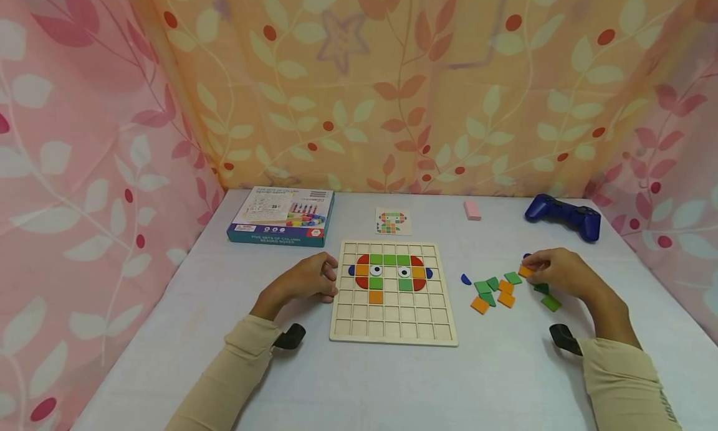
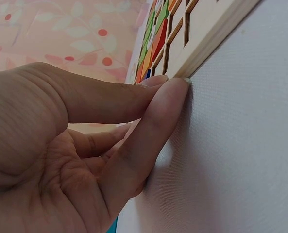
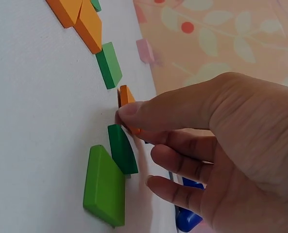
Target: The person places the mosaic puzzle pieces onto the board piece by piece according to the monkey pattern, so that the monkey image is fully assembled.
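A wooden grid board (image 1: pixel 392 319) lies flat on the table, with coloured tiles forming a face with two eyes. At its left edge rests my left hand (image 1: pixel 308 276); its fingertips (image 2: pixel 175 90) touch the board's side, the fingers loosely bent. Over on the right, my right hand (image 1: pixel 563 272) pinches an orange square tile (image 3: pixel 126 94) between thumb and forefinger, close over the table. Beside those fingertips lie a dark green curved tile (image 3: pixel 122 150) and a light green square tile (image 3: pixel 105 187). Several green and orange tiles (image 1: pixel 506 299) are scattered to the left of this hand.
A small pattern card (image 1: pixel 394 222) lies behind the board. At the back left sits a flat box (image 1: pixel 280 216); a pink block (image 1: pixel 472 211) and a blue game controller (image 1: pixel 563 217) are at the back right. One blue half-round tile (image 1: pixel 466 279) lies right of the board.
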Motion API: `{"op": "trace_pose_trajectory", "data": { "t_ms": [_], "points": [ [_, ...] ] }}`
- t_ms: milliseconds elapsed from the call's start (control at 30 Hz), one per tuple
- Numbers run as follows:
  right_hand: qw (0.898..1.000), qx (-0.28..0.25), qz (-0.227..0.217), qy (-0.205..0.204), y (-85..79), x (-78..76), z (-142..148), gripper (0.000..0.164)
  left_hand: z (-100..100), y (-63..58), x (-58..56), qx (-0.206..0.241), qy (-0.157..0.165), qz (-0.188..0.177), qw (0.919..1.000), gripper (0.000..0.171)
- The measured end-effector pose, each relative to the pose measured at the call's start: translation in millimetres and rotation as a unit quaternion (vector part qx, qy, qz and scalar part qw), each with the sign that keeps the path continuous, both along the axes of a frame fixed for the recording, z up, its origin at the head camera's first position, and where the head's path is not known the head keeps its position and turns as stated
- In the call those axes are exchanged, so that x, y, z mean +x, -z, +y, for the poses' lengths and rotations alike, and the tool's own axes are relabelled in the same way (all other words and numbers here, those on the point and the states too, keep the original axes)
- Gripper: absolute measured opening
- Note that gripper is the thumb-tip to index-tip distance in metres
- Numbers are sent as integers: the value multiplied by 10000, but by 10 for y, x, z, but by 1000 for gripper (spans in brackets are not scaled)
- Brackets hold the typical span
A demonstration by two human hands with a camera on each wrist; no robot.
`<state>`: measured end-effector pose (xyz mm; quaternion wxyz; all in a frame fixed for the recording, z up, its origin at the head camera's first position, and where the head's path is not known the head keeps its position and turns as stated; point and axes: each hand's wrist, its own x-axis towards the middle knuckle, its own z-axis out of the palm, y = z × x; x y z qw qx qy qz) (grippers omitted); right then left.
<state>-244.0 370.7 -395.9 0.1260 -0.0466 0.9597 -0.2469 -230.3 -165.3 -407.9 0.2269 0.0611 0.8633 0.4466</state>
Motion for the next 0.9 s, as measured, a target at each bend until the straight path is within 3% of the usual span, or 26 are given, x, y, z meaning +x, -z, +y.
{"op": "trace_pose_trajectory", "data": {
  "t_ms": [267,567,900],
  "points": [
    [9998,-133,-136,77,-73,21,-132,47,7,-21,13,-15,-19,-40,10000,58],
    [9993,-182,257,-181,-98,10,-463,49,21,-28,15,12,-80,-67,9999,57],
    [9973,-526,223,-456,-111,32,-880,47,17,-24,12,10,-63,-50,10000,57]
  ]
}}
